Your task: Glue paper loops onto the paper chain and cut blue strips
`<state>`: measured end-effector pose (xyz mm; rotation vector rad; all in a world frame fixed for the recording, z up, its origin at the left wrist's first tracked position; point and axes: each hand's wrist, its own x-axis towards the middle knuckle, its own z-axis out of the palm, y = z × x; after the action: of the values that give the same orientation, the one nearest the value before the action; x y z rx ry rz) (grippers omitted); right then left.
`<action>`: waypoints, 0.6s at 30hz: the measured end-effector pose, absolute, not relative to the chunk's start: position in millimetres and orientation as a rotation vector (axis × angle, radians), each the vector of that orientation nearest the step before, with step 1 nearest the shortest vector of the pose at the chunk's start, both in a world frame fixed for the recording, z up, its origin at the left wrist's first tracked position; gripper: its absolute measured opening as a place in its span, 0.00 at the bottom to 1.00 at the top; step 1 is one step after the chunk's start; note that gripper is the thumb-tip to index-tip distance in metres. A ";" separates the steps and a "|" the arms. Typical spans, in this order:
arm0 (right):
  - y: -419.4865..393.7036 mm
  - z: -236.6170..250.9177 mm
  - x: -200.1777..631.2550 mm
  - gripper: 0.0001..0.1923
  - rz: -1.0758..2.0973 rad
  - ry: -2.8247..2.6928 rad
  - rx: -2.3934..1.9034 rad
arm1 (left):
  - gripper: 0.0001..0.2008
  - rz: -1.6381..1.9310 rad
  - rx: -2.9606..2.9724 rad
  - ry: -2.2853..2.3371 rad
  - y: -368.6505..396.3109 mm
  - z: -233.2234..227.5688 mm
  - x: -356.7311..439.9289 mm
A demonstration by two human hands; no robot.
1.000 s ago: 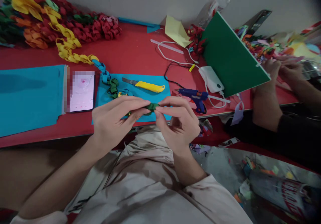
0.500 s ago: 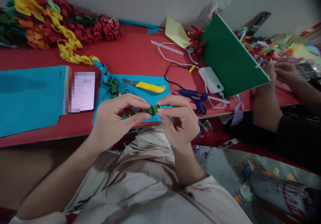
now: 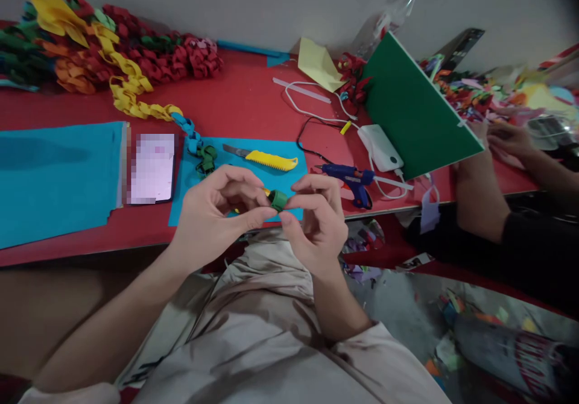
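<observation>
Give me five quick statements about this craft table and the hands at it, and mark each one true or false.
1. Both hands, left hand and right hand, pinch a small green paper piece. True.
2. The yellow knife lies on blue paper. True.
3. The glue gun is red. False: it is blue.
4. The phone sits on the green board. False: it lies on the red table, left of the knife.
5. Another person's hand shows at the right. True.
</observation>
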<state>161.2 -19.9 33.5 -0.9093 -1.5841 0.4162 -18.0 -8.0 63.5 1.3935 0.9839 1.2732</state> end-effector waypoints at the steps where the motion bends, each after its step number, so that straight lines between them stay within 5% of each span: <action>1: -20.6 33.3 161.1 0.02 0.429 -1.587 -0.919 | 0.16 1.266 1.417 0.997 -8.2 62.3 -17.9; 18: -17.9 36.5 163.0 0.08 0.666 -1.588 -0.899 | 0.16 1.396 2.492 0.877 -5.0 44.7 -25.4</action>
<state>163.0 -17.9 36.5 -0.8987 -1.5880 0.6660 -25.4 -5.0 44.7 2.4917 0.8770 1.3965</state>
